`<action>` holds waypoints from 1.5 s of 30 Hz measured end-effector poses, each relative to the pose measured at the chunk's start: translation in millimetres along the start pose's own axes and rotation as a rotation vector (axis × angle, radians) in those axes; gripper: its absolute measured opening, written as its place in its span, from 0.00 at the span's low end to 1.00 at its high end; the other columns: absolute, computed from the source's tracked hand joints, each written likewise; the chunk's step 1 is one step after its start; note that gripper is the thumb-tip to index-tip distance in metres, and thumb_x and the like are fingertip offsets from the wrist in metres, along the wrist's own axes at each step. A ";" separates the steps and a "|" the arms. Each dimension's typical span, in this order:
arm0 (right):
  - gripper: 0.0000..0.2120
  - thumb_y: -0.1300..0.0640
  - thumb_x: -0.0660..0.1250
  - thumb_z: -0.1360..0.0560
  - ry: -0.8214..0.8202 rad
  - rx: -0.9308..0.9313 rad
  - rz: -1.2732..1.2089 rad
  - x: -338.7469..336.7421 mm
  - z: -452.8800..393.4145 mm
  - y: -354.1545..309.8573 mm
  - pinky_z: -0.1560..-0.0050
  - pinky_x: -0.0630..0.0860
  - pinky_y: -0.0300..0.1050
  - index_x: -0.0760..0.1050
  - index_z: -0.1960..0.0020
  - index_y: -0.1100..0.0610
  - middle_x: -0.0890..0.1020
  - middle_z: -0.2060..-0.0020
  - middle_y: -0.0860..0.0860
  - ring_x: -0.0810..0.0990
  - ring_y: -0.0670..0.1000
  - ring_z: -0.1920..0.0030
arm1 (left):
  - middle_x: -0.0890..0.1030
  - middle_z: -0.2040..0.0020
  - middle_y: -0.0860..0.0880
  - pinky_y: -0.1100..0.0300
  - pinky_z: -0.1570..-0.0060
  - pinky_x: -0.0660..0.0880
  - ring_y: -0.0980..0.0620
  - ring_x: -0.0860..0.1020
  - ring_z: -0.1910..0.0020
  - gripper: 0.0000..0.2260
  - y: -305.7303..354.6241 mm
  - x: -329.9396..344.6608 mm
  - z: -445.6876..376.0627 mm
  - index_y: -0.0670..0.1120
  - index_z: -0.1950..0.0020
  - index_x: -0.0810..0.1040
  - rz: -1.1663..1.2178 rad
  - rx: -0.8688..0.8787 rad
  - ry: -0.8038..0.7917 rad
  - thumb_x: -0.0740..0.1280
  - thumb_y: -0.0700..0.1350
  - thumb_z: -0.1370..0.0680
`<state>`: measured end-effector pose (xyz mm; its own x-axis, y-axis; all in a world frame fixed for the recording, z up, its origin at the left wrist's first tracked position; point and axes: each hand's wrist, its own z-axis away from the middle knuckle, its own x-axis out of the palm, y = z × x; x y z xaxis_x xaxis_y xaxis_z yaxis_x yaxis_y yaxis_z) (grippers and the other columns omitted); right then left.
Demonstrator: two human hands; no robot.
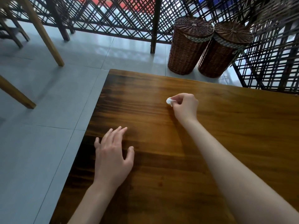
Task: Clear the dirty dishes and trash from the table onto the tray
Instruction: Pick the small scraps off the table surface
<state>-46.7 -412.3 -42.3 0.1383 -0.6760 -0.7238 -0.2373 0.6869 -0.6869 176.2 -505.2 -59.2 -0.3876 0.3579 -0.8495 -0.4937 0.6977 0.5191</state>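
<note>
Head view. The right hand (pixel 186 105) pinches a small white scrap of trash (pixel 169 101) between thumb and fingertips. The scrap sits toward the far edge of the tabletop (pixel 234 135), roughly midway along it; whether it rests on the wood or is just lifted cannot be told. The left hand (pixel 113 156) is spread with straight, relaxed fingers near the left edge of the tabletop, holding nothing; contact with the surface cannot be confirmed.

Task status, as a judgement: the visible part of the tabletop carries no dishes, so most clearing appears done. The white scrap is the only item seen to remain. The tray is not in view, so the transfer of the scrap onto it is not yet done.

Beyond the far edge, two wicker baskets (pixel 208 46) stand on the tiled floor (pixel 48 110).
</note>
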 end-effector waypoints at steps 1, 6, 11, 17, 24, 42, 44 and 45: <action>0.07 0.63 0.68 0.27 0.002 0.009 0.003 5.0 -3.7 0.6 0.54 0.67 0.34 0.83 0.53 0.56 0.84 0.56 0.51 0.80 0.48 0.54 | 0.74 0.34 0.48 0.44 0.32 0.50 0.45 0.68 0.31 0.24 -1.0 0.1 -1.3 0.49 0.33 0.73 -0.004 -0.004 -0.001 0.72 0.47 0.28; 0.09 0.64 0.65 0.26 -0.062 -0.093 0.074 18.4 -0.4 3.5 0.55 0.68 0.33 0.83 0.54 0.56 0.84 0.55 0.51 0.80 0.48 0.54 | 0.74 0.34 0.47 0.44 0.32 0.50 0.46 0.68 0.31 0.24 -6.1 1.7 -5.6 0.49 0.32 0.72 -0.026 -0.039 -0.014 0.71 0.46 0.27; 0.08 0.64 0.66 0.26 -0.154 -0.168 0.070 13.9 3.8 4.1 0.50 0.75 0.38 0.83 0.53 0.56 0.84 0.54 0.51 0.80 0.48 0.53 | 0.76 0.36 0.48 0.47 0.31 0.48 0.46 0.71 0.34 0.24 -2.7 3.5 -11.0 0.48 0.31 0.70 0.025 -0.126 0.030 0.68 0.41 0.26; 0.08 0.64 0.67 0.26 -0.295 -0.321 0.048 18.1 44.4 -8.2 0.51 0.71 0.33 0.83 0.53 0.56 0.83 0.55 0.51 0.79 0.46 0.54 | 0.76 0.36 0.48 0.46 0.31 0.46 0.46 0.72 0.35 0.23 8.8 4.5 -18.8 0.49 0.31 0.69 -0.006 -0.152 0.032 0.67 0.42 0.25; 0.08 0.63 0.67 0.26 -0.492 -0.421 0.024 3.9 86.2 -8.2 0.52 0.75 0.32 0.82 0.50 0.55 0.81 0.55 0.49 0.76 0.42 0.56 | 0.76 0.36 0.47 0.44 0.30 0.48 0.45 0.72 0.35 0.22 16.7 4.0 -21.8 0.48 0.31 0.69 -0.037 -0.157 0.011 0.66 0.41 0.25; 0.08 0.64 0.65 0.25 0.268 0.177 0.027 -68.4 -68.3 91.5 0.55 0.64 0.29 0.81 0.50 0.61 0.83 0.53 0.56 0.80 0.53 0.50 | 0.74 0.34 0.45 0.42 0.29 0.48 0.45 0.69 0.32 0.21 63.5 14.9 -36.8 0.48 0.30 0.69 -0.058 -0.170 -0.012 0.64 0.40 0.24; 0.09 0.63 0.64 0.25 0.285 0.249 0.036 -66.0 -82.4 98.9 0.54 0.68 0.36 0.80 0.48 0.62 0.82 0.50 0.57 0.79 0.54 0.48 | 0.74 0.34 0.46 0.42 0.30 0.47 0.46 0.69 0.32 0.21 63.5 15.8 -36.9 0.48 0.31 0.69 -0.060 -0.184 -0.004 0.64 0.40 0.24; 0.09 0.63 0.65 0.25 0.289 0.267 0.034 -63.7 -87.0 98.7 0.53 0.69 0.37 0.80 0.47 0.62 0.82 0.50 0.58 0.79 0.55 0.48 | 0.74 0.34 0.46 0.42 0.30 0.47 0.46 0.69 0.32 0.21 63.4 15.9 -36.7 0.48 0.31 0.69 -0.060 -0.188 0.001 0.64 0.40 0.24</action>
<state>-162.5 -324.6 -58.3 -0.1508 -0.6727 -0.7244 0.0267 0.7297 -0.6833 110.2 -478.1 -36.4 -0.3534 0.3185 -0.8796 -0.6529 0.5894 0.4757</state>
